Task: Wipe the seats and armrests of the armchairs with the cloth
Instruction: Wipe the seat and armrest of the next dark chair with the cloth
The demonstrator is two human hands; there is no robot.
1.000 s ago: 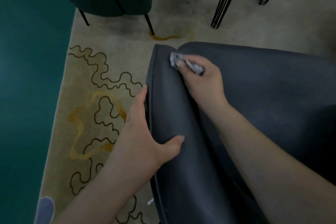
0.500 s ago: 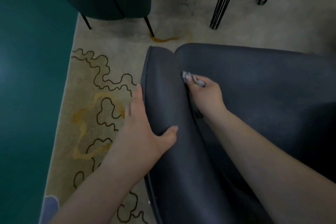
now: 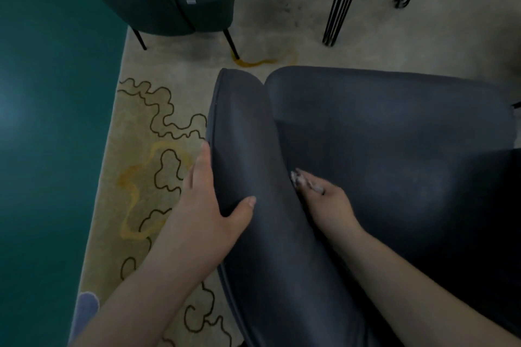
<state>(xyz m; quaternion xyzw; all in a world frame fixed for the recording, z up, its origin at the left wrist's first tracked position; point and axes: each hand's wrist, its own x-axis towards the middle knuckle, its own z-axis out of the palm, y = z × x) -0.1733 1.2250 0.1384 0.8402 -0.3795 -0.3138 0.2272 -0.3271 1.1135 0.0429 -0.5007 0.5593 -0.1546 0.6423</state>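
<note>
Apparently cloth (image 3: 306, 182) under right hand (image 3: 328, 201).

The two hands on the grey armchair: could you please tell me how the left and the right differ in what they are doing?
The left hand grips the armrest, fingers down its outer side and thumb on top; the right hand lies in the crease between armrest and seat. The left hand holds nothing loose; the right hand holds the crumpled cloth. Both touch the same grey armchair.
</note>
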